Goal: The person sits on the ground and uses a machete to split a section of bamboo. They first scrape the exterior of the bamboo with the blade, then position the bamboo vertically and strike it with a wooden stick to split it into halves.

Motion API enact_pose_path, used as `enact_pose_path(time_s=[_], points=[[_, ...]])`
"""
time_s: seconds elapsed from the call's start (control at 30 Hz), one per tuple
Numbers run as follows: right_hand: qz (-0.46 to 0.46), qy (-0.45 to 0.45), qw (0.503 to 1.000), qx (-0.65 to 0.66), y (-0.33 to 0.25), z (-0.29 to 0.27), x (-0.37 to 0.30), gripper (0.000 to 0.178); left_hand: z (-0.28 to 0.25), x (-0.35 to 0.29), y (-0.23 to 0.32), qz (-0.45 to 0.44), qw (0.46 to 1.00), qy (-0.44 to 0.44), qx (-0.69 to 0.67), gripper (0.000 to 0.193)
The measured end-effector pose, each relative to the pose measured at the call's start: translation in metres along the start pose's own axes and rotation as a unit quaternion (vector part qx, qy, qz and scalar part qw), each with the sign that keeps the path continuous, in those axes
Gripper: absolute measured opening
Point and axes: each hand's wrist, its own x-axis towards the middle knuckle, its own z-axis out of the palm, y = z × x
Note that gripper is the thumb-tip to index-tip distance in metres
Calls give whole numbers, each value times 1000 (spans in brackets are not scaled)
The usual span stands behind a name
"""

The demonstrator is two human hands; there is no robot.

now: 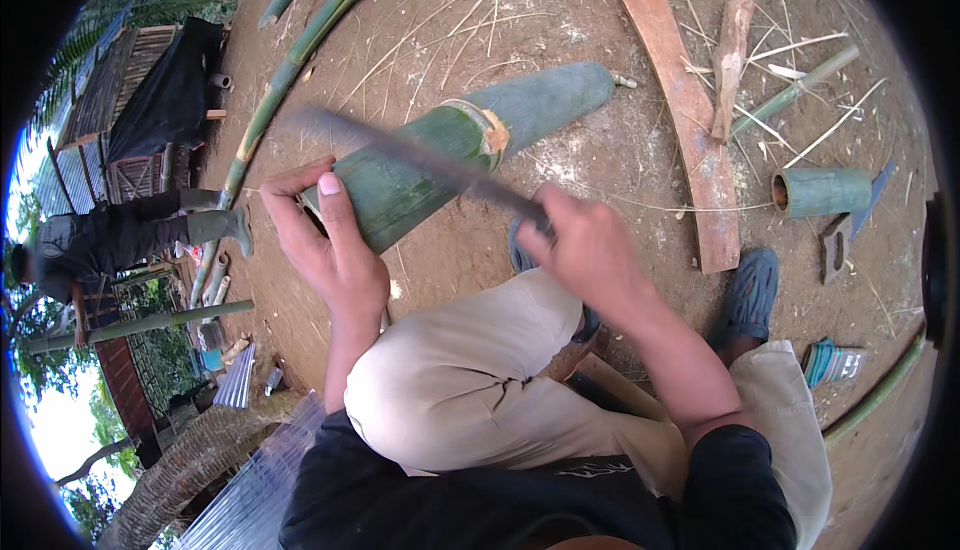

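— What is the left hand (325, 240) gripping?
— The near end of the bamboo log (450, 160), lying on the ground.
— And the right hand (585, 250)?
— It is clenching a blurred knife (400, 150) crossing over the log.

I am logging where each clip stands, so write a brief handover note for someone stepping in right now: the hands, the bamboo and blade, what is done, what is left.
Left hand: grips the near end of the thick green bamboo section, which lies slanted on the bare dirt ground.
Right hand: closed on the handle of a long dark blade, blurred with motion across the bamboo.
Done: a pale ring is cut into the bamboo near its middle.
Left: the section is still in one piece.
Nearby: a short green bamboo tube and a reddish wooden plank to the right.
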Motion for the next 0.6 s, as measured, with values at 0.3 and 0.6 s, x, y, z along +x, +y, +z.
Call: enact_pose_path(time_s=[0.3, 0.6], points=[[-50, -2, 999, -10, -5, 9, 1, 29, 3, -3, 13, -86, 996, 28, -14, 23], [68, 39, 996, -49, 11, 11, 13, 27, -2, -7, 5, -100, 994, 28, -28, 31]])
